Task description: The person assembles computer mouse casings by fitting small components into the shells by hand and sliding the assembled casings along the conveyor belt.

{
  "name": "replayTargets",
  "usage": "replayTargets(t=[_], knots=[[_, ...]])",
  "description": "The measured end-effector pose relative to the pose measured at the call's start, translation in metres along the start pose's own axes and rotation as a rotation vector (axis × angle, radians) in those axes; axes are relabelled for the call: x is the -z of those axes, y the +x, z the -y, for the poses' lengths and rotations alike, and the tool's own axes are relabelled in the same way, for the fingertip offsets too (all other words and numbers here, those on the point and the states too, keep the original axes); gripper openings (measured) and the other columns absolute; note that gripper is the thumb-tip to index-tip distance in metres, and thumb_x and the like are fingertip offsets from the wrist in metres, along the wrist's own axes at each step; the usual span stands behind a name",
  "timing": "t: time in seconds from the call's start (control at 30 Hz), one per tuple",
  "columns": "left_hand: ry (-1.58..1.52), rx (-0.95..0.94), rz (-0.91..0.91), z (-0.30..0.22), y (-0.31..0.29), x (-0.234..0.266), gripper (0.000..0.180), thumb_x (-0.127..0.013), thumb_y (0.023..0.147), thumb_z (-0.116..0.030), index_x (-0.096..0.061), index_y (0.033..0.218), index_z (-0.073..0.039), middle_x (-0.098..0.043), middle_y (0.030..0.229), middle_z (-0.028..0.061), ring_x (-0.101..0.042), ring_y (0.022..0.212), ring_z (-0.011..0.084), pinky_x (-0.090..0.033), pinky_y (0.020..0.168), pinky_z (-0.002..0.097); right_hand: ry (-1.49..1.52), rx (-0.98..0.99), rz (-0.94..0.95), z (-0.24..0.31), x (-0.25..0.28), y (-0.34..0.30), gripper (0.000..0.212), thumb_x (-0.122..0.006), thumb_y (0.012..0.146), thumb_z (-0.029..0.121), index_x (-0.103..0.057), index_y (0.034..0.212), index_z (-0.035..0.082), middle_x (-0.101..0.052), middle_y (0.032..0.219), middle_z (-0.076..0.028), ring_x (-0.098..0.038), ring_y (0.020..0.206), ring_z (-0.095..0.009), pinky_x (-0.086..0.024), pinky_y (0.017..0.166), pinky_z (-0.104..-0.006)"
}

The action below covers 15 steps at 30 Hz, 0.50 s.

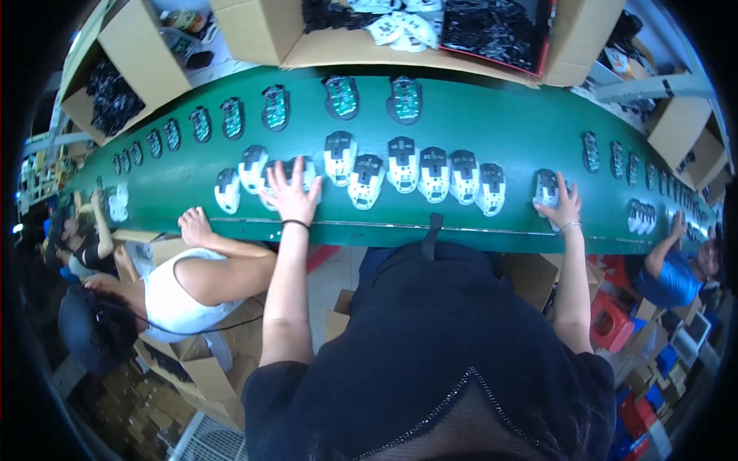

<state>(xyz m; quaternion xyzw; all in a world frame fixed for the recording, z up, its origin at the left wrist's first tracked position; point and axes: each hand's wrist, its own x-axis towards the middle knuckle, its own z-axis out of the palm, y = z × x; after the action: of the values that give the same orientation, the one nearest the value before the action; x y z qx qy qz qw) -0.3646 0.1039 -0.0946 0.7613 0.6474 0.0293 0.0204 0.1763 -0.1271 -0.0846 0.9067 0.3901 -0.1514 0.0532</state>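
My left hand (294, 198) lies palm down with fingers spread over white-and-black computer mouse shells (309, 175), partly hiding them. My right hand (567, 207) has its thumb and fingers around the lower end and right edge of another mouse shell (546, 184), which rests on the green work surface (500, 115). Between my hands stands an uneven row of several similar shells (434, 175). Just left of my left hand are two more, a tilted one (227, 190) and one higher up (252, 167).
Along the far side run dark mouse bases with green circuit boards (404, 100). Cardboard boxes (415, 58) of black and white parts stand behind. A person in a white top (200, 292) sits close on my left; another in blue (669, 273) is farther right, near more shells (641, 217).
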Motion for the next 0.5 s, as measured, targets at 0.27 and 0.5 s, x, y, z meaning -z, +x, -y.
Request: replayTargets(t=[0.27,0.5], knots=[[-0.245,-0.761,0.057,-0.140,0.009,0.027,0.062,-0.057,0.076,-0.054,-0.040,0.132,-0.038,-0.025,0.146,0.0046,-0.012,0.135,0.0366,-0.006,0.102,0.0646,0.195,0.081,0.009,0.052,-0.017,-0.006,0.100,-0.076,0.056,0.053,-0.022,0.139,0.041,-0.021,0.143,-0.021,-0.026,0.125,-0.047,-0.031,0.099,-0.0521],[-0.054,-0.857,0.198,-0.137,0.009,0.016,0.061,-0.054,0.076,-0.058,-0.037,0.133,-0.041,-0.032,0.142,0.0045,-0.026,0.131,0.0318,-0.015,0.100,0.0654,0.466,0.141,-0.002,0.060,0.000,-0.021,0.100,-0.081,0.056,0.031,-0.026,0.140,0.029,-0.029,0.140,-0.018,-0.028,0.127,-0.041,-0.027,0.103,-0.0473]])
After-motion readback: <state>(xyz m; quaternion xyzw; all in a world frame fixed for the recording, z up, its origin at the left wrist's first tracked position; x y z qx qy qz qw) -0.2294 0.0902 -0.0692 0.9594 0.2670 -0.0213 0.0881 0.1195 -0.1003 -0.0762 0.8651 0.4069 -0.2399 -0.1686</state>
